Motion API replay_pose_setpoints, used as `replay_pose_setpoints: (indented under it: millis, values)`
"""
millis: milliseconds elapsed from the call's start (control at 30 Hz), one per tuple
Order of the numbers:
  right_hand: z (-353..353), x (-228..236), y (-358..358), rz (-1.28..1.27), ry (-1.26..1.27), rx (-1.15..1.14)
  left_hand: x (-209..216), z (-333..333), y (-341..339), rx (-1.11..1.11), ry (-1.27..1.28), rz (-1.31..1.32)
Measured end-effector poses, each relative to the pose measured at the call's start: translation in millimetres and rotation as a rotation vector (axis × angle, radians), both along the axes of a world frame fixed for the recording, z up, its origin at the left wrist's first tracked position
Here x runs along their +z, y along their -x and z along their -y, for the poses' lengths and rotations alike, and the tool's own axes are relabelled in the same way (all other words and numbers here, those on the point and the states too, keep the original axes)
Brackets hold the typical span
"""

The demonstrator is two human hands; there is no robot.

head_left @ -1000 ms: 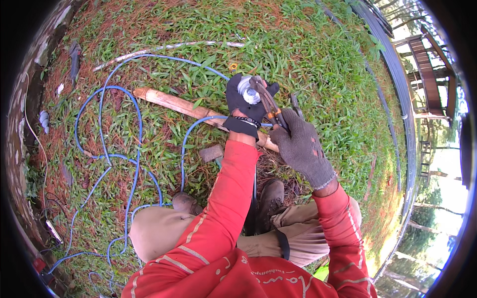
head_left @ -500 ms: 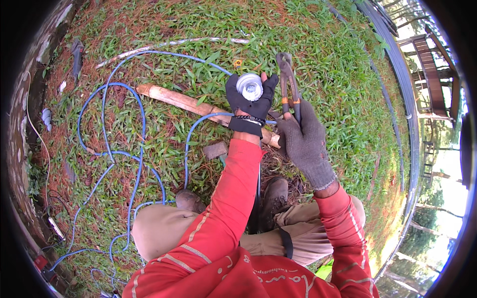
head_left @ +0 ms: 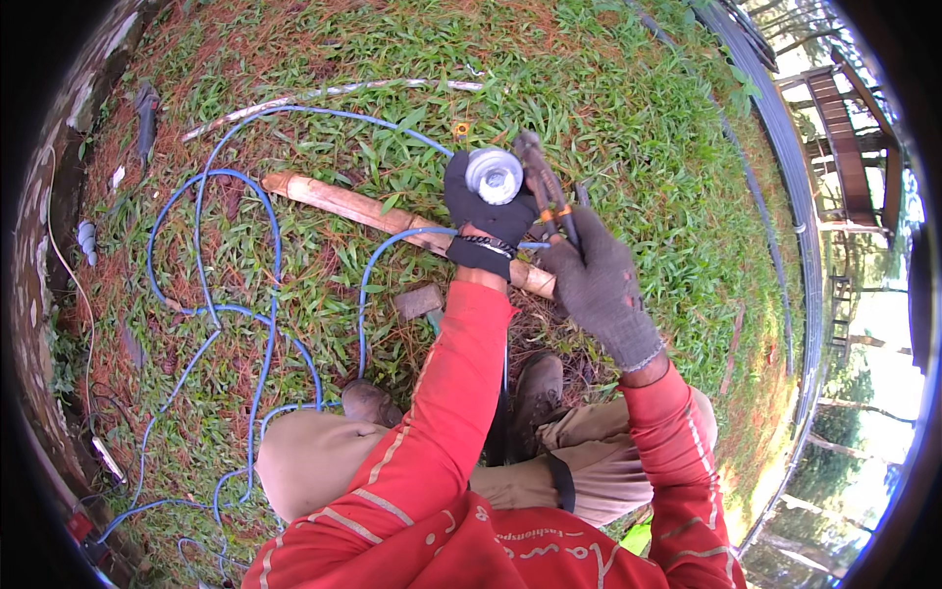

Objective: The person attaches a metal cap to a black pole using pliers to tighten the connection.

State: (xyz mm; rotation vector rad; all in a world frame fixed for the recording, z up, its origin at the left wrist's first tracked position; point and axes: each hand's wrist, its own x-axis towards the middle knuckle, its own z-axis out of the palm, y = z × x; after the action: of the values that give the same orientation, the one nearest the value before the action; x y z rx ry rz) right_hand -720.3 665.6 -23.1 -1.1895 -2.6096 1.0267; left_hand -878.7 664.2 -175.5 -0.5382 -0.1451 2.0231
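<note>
L hand in black glove (head_left: 483, 211), fingers curled round round white-grey fitting (head_left: 494, 177); R hand in grey knit glove (head_left: 601, 280) closed on rusty metal pliers w/ orange-black handles (head_left: 543, 177), head just R of L hand, contact can't tell. Prob. mid-work: both gripped, done vs. left unclear. Blue flexible hose (head_left: 278, 255) loops L of hands, pale-brown split pole (head_left: 339, 203) passes below L wrist; nothing obvious blocks btwn hands.

The left hand (head_left: 475, 208) holds a grey round part (head_left: 494, 179), the right hand (head_left: 601, 280) pliers (head_left: 535, 162) just beside it. Toward the grass's (head_left: 687, 196) left edge, a blue hose (head_left: 277, 236) loops near a pole (head_left: 339, 202).
</note>
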Motion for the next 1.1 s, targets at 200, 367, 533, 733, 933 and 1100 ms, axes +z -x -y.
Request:
replay_pose_setpoints:
  millis: [200,367,533,733,933,1100]
  values:
    - [-22,-11,-7,-0.106,-0.132,0.063,2,-4,-4,0.015,-0.124,0.051]
    - [-24,5,-5,0.010,-0.008,0.013,0,14,4,-0.082,-0.100,-0.145]
    - [-22,-11,-6,-0.079,-0.089,0.156,0,6,4,-0.038,0.142,-0.114]
    - [8,18,6,-0.294,0.062,-0.157,-7,4,12,-0.028,0.082,0.147]
    - [10,13,8,-0.061,-0.097,0.196,-2,10,7,0.115,-0.001,0.007]
    - [16,5,6,-0.235,0.007,-0.035,-7,11,14,0.089,0.003,0.084]
